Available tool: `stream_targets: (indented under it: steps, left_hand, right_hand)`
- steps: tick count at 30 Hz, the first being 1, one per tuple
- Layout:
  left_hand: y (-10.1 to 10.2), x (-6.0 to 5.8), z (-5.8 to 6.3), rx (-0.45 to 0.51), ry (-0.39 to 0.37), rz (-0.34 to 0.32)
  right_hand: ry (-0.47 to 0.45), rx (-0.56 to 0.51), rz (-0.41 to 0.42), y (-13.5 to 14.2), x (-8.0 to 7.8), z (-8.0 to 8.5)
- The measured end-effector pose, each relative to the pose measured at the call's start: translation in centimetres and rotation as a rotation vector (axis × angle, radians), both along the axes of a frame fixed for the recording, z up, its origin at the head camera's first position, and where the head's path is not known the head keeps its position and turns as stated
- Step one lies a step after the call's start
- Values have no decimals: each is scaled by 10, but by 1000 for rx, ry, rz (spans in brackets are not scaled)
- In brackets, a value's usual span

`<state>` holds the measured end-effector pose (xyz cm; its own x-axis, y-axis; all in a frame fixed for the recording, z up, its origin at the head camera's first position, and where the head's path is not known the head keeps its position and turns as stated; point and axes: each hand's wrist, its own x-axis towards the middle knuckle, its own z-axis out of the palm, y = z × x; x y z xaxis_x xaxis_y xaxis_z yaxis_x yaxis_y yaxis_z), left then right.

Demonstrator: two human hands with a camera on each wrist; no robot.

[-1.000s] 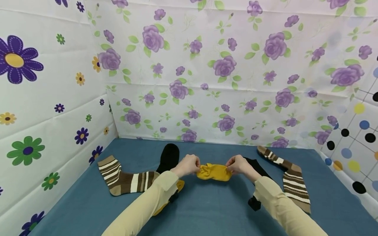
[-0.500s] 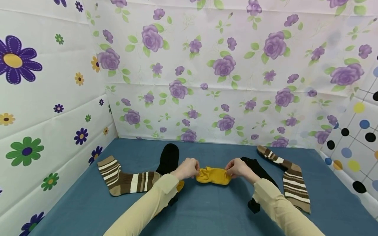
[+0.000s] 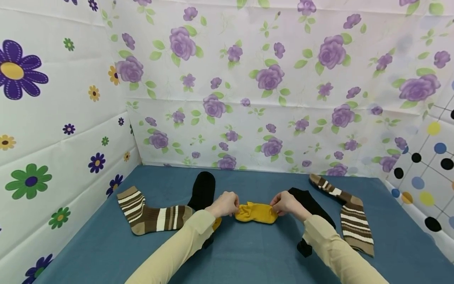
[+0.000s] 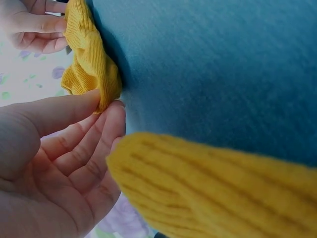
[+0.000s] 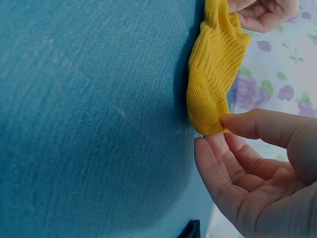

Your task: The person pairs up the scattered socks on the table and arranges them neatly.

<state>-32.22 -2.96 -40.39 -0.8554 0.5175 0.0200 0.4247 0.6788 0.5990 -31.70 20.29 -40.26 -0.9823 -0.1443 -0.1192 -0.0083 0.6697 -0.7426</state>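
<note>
A ribbed yellow sock (image 3: 257, 213), bunched short, stretches between my two hands in the middle of the blue cloth. My left hand (image 3: 225, 204) pinches its left end between thumb and fingers, as the left wrist view also shows. Its right end is pinched by my right hand (image 3: 288, 204), thumb on top in the right wrist view. The sock is low at the cloth; whether all of it rests there I cannot tell. A second yellow sock (image 4: 213, 188) looms close in the left wrist view; in the head view my left sleeve mostly covers it.
On the left lie a brown striped sock (image 3: 156, 219) and a black sock (image 3: 203, 191), partly behind my left arm. To the right are another black sock (image 3: 308, 203), partly under my right arm, and a second brown striped sock (image 3: 356, 221). Flowered sheets (image 3: 241, 79) wall the back.
Both hands have lowered slightly with the yellow sock, bringing it nearer the cloth. Their pinch on its two ends stays the same. The head view has shifted a little.
</note>
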Motion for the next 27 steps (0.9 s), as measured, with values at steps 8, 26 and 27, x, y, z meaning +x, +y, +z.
stream_targets:
  steps: [8, 26, 27]
  left_hand:
    - [0, -2, 1, -27, -20, 8]
    - [-11, -4, 26, -124, 15, 27]
    - [-12, -4, 27, -126, 17, 25]
  right_hand:
    - [-4, -2, 14, 1, -1, -2]
    - [0, -15, -17, 2, -2, 10]
    - [1, -14, -23, 1, -2, 11]
